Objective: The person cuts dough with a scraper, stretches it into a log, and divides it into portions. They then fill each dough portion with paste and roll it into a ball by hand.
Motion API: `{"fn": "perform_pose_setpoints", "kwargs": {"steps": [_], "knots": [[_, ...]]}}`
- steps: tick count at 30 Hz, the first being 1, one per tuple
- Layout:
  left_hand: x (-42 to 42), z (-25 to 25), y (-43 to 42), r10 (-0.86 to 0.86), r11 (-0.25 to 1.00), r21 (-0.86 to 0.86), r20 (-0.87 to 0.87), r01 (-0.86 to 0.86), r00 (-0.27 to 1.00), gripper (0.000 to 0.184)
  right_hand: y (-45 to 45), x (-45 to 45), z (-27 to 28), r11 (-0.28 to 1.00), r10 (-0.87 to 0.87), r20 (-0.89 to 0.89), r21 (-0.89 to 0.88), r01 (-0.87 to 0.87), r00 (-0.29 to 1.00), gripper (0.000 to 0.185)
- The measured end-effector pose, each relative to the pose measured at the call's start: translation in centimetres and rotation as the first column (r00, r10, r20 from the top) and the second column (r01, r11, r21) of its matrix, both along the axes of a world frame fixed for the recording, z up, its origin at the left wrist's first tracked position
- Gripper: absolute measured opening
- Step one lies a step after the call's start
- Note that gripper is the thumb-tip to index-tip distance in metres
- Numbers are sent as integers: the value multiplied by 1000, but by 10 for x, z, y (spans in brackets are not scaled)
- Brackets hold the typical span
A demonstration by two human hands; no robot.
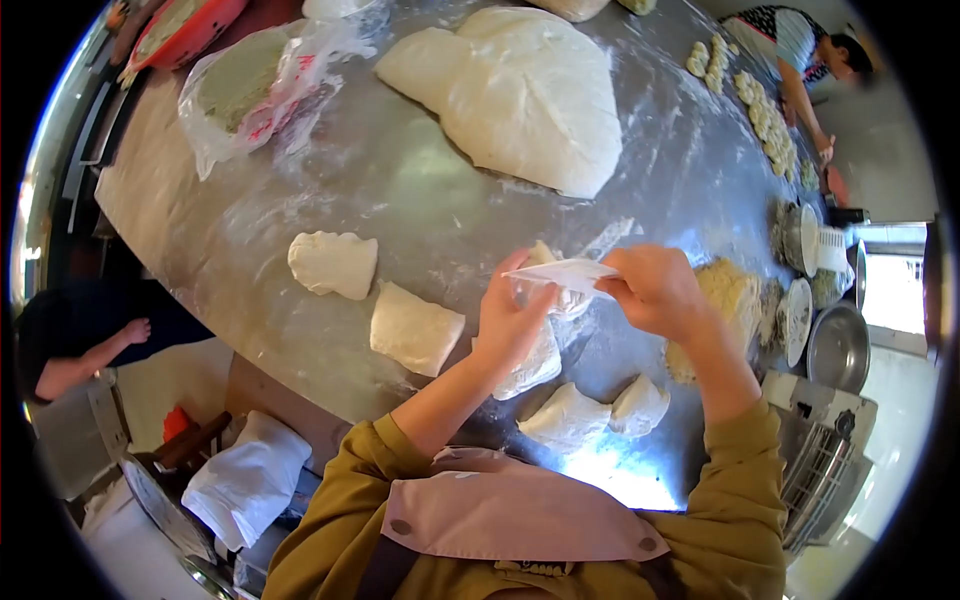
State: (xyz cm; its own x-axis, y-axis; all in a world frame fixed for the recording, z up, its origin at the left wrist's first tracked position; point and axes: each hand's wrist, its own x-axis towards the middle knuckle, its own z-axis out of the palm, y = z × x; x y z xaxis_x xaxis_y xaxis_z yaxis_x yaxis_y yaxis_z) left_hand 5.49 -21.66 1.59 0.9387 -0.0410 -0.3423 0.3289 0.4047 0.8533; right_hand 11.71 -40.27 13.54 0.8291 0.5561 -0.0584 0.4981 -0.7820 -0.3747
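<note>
Both hands are raised over the floured metal table, holding a thin white sheet-like piece between them; its material is hard to make out. My left hand grips its left side between thumb and fingers. At the right end, my right hand pinches it. Just below lies a dough piece, partly covered by my left hand. Two more dough pieces, one squarish and one rounded, sit to the left. Nearer my body are two lumps of dough.
A large dough slab lies at the back. Left of it are a plastic bag with greenish contents and a red basin. A crumbly yellowish mass and metal bowls are right. One person works far right; another person's arm shows left.
</note>
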Motion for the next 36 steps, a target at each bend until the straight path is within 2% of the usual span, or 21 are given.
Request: {"fn": "perform_pose_setpoints", "kwargs": {"steps": [1, 2, 3, 5, 8, 11, 12, 13, 14, 15, 16, 17, 20, 22, 24, 26, 27, 29, 33, 35, 36], "knots": [[1, 1, -3, -150, 929, 365, 207, 66, 967, 61, -16, -17, -2, 992, -122, 11, -10, 123, 992, 15], [0, 3, -7, -265, 870, 483, 282, 102, 922, 61, -30, -32, -5, 971, -238, 23, -17, 239, 971, 16], [2, 11, -12, -379, 794, 597, 340, 114, 861, 62, -44, -46, -10, 842, -494, -62, 215, 495, 867, 17], [2, 5, -26, -546, 655, 752, 402, 75, 735, 67, -65, -73, -23, 255, -780, -386, 522, 814, 492, 20], [3, -10, -41, -747, 451, 893, 380, -5, 545, 67, -74, -100, -40, 8, -880, -387, 568, 823, 276, 22], [11, -19, -55, -781, 424, 903, 329, 64, 530, 64, -69, -125, -58, 192, -859, -348, 459, 867, 375, 16], [23, 4, -53, -775, 374, 912, 207, 168, 597, 64, -58, -127, -55, 240, -854, -331, 433, 869, 401, 15], [34, 29, -46, -756, 324, 906, 74, 274, 650, 63, -50, -130, -46, 145, -880, -338, 478, 866, 334, 17], [40, 34, -35, -533, 685, 669, 189, 289, 825, 62, -54, -135, -49, 93, -886, -361, 475, 875, 291, 17], [47, 37, -23, -259, 925, 329, 183, 189, 948, 61, -61, -142, -54, 37, -890, -385, 472, 881, 244, 17], [54, 39, -11, -190, 870, 492, 290, 24, 938, 63, -69, -149, -61, -19, -891, -408, 470, 882, 198, 17], [60, 39, -4, -135, 775, 611, 409, -161, 903, 66, -80, -157, -84, 44, -922, -329, 431, 901, 202, 15], [65, 18, -4, -252, 530, 843, 57, 88, 966, 70, -61, -155, -83, 34, -897, -410, 304, 952, 163, 15], [69, -39, -6, -403, 597, 734, -76, 325, 912, 68, -51, -150, -111, 86, -905, -376, 297, 951, 200, 19], [50, -11, -31, -466, 568, 694, -171, 442, 868, 65, -40, -136, -149, 124, -915, -329, 325, 938, 235, 21], [55, -22, -41, -506, 732, 359, -283, 579, 815, 63, -16, -114, -130, -40, -769, -605, 367, 929, 206, 22], [59, -14, -46, -537, 777, 168, -326, 607, 778, 63, -19, -111, -122, 47, -810, -516, 417, 908, 279, 22], [61, 0, -52, -526, 822, 109, -230, 559, 819, 63, -25, -106, -107, 227, -854, -321, 479, 848, 410, 21], [49, 74, -69, -493, 869, -103, -105, 483, 864, 60, -47, -111, -22, 47, -817, -473, 517, 854, 331, 18], [54, 45, -83, -424, 833, 398, 10, 385, 906, 61, -64, -114, -12, 42, -893, -379, 470, 882, 244, 16], [47, 33, -88, -415, 731, 620, 71, 286, 907, 61, -72, -118, -21, 96, -951, -225, 433, 896, 211, 15]]}}
